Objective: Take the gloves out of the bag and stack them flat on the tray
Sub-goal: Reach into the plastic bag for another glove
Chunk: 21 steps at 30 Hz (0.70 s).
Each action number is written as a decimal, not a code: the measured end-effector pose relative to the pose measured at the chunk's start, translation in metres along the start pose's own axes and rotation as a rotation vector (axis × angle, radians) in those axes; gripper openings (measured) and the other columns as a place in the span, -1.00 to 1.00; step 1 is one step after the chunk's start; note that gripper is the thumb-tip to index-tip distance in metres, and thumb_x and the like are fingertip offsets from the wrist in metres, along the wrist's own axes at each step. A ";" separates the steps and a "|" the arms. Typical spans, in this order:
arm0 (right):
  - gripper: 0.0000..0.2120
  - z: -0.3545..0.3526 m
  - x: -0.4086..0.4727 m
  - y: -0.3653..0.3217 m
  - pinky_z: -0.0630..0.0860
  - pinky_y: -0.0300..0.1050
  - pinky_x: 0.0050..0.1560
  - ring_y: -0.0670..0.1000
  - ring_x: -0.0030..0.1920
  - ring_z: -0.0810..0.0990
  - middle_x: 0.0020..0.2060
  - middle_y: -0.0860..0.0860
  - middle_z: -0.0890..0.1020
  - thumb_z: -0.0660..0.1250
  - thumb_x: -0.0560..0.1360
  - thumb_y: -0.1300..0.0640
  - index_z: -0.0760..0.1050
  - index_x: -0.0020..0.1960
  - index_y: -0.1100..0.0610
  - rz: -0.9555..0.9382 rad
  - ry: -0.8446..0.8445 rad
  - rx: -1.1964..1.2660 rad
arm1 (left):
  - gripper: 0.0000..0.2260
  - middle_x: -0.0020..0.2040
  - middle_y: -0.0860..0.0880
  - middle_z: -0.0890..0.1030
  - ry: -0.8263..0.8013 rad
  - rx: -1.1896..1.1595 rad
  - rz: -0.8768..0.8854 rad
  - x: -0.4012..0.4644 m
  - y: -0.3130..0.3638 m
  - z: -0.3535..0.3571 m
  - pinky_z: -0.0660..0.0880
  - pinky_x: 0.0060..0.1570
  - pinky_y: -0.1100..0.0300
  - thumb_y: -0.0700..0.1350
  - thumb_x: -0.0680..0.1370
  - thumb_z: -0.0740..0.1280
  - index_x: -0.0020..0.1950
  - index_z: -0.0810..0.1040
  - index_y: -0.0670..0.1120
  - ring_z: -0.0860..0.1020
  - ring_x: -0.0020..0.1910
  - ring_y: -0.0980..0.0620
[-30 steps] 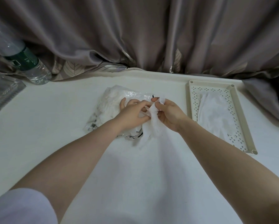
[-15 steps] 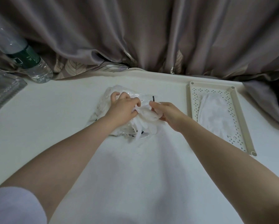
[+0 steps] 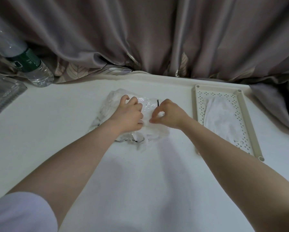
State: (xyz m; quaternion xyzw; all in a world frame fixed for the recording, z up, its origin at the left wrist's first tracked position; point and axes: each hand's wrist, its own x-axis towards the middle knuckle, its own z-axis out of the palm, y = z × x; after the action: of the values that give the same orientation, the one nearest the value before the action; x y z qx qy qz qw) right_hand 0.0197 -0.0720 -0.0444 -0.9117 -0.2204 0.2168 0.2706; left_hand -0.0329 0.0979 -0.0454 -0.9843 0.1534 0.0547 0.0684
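Note:
A clear plastic bag [image 3: 112, 104] with white gloves inside lies at the middle of the white table. My left hand [image 3: 129, 115] presses down on the bag with curled fingers gripping the plastic. My right hand [image 3: 169, 115] sits just right of it, its thumb and fingers pinching white glove fabric [image 3: 154, 133] at the bag's mouth. Part of that fabric spills out toward me. The cream perforated tray [image 3: 244, 124] stands at the right, with a white glove [image 3: 221, 118] lying flat in it.
A water bottle [image 3: 25, 64] with a green label stands at the far left by the grey curtain [image 3: 157, 34]. A clear plastic box [image 3: 2, 96] sits at the left edge. The curtain drapes over the table's far edge and right corner.
My left hand moved from the glove up onto the bag and now grips it. My right hand shifted slightly away and keeps its pinch on the white fabric.

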 end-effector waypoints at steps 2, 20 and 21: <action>-0.77 -0.002 -0.002 0.008 0.43 -0.08 0.12 -0.02 0.10 0.39 0.03 -0.05 0.42 0.46 0.38 -0.09 0.62 0.00 -0.05 0.042 -0.026 -0.194 | -0.71 0.10 0.04 0.44 -0.022 0.000 -0.018 -0.001 -0.003 0.000 -0.16 0.30 -0.03 0.02 0.56 0.18 0.05 0.64 -0.06 0.21 0.30 -0.05; -0.72 -0.042 -0.048 0.029 0.36 -0.14 -0.23 0.00 -0.37 0.47 -0.48 -0.01 0.49 0.11 0.35 0.24 0.45 -0.48 0.14 0.332 0.176 1.531 | -0.58 0.30 0.01 0.35 -0.084 -0.152 -0.174 -0.003 0.021 -0.007 -0.11 0.41 -0.02 -0.03 0.47 0.22 0.34 0.41 -0.01 0.15 0.41 -0.04; -0.75 -0.043 -0.054 0.029 0.37 -0.15 -0.23 0.00 -0.37 0.48 -0.50 0.00 0.50 0.13 0.28 0.23 0.46 -0.53 0.14 0.350 0.184 1.562 | -0.52 0.34 0.03 0.34 0.011 -0.311 -0.178 -0.001 0.029 -0.013 -0.09 0.41 0.04 0.02 0.44 0.20 0.37 0.37 0.00 0.14 0.42 -0.02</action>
State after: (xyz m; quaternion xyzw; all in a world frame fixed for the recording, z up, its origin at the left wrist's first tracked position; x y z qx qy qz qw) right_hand 0.0064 -0.1388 -0.0134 -0.4948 0.1642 0.2714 0.8090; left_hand -0.0419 0.0691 -0.0358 -0.9929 0.0558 0.0661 -0.0811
